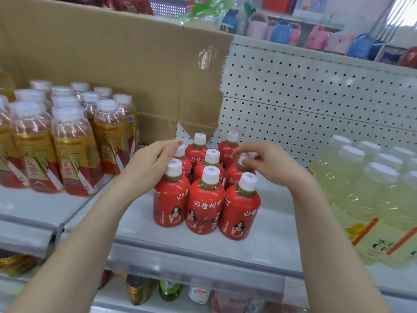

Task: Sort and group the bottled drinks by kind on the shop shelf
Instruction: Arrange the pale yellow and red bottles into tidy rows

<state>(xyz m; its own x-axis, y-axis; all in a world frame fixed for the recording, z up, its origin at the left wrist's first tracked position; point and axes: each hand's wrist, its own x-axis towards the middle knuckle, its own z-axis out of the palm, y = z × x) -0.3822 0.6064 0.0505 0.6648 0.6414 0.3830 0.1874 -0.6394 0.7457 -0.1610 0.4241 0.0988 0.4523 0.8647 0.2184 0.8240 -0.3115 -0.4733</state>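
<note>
the red bottles (pixel 205 199) stand in a tight block mid-frame on the shelf (pixel 180 247), between the gold-labelled pack (pixel 67 143) at left and the pale yellow pack (pixel 361 188) at right. my left hand (pixel 153 163) rests loose, fingers relaxed, against the block's left side. my right hand (pixel 268 164) pinches the cap of the middle right bottle (pixel 234 177). i should nudge it in gently, pressing low, so no neighbour tips.
</note>
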